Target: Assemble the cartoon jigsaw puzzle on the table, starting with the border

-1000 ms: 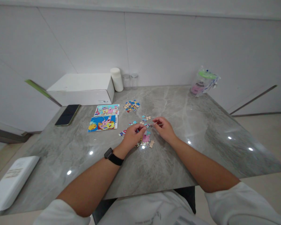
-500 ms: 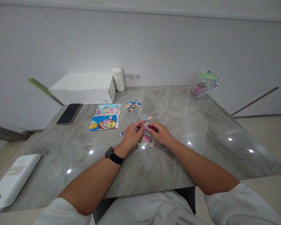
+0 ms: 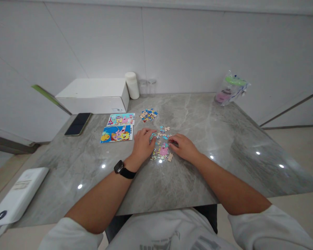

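Observation:
A partly joined jigsaw puzzle with a pink cartoon figure lies on the grey table between my two hands. My left hand rests at its left side, thumb and index finger apart around some teal puzzle pieces. They seem to lie on the table, partly hidden by the fingers. At the right side, my right hand has bent fingers with a gap between thumb and index; its fingertips are beside the pieces, and no held piece shows. Loose puzzle pieces lie just beyond the joined part.
Farther back is a pile of puzzle pieces. Two cartoon picture cards and a phone lie left. Behind stand a white box, a white bottle and glass jars. A bagged cup stands back right; a white device lies front left.
My hands have moved apart from over the puzzle, left hand to the left and right hand to the right. More of the pieces between them shows. The camera view has shifted slightly.

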Demonstrator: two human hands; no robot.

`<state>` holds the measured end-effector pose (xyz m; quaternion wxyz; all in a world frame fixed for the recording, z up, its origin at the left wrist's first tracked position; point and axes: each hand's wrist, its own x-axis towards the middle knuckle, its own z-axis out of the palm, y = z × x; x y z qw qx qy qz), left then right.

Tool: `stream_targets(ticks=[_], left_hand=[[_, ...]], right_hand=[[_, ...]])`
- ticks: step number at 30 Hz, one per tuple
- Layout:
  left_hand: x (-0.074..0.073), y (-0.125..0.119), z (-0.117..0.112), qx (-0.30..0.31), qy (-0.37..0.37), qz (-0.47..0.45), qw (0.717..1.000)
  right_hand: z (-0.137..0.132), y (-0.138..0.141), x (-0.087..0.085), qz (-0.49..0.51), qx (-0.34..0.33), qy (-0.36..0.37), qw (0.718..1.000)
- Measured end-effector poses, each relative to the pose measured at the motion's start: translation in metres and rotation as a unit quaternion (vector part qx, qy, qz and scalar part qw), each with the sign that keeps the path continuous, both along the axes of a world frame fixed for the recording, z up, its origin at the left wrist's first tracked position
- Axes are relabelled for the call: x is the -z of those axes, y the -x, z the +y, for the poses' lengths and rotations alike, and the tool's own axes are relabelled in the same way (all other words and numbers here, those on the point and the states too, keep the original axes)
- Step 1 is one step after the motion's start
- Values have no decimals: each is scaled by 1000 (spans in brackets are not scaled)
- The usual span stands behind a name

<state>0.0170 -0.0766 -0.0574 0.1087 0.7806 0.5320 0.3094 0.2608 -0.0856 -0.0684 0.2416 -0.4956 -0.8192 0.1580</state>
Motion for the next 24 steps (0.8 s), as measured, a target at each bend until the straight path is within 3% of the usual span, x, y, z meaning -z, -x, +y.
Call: stream_targets(ticks=[5,10,24], left_hand=[[-7,-4,-24,136,24,102,985],[-4,-6,-32,128,44,165,977],[-11,-3,-36,135,57,155,977]], right_hand=[[-11,3,0,-39,-13,3,999],[-13,10,0,-22,-8,21,999],[-11,15,-1,-24,16,26,999]])
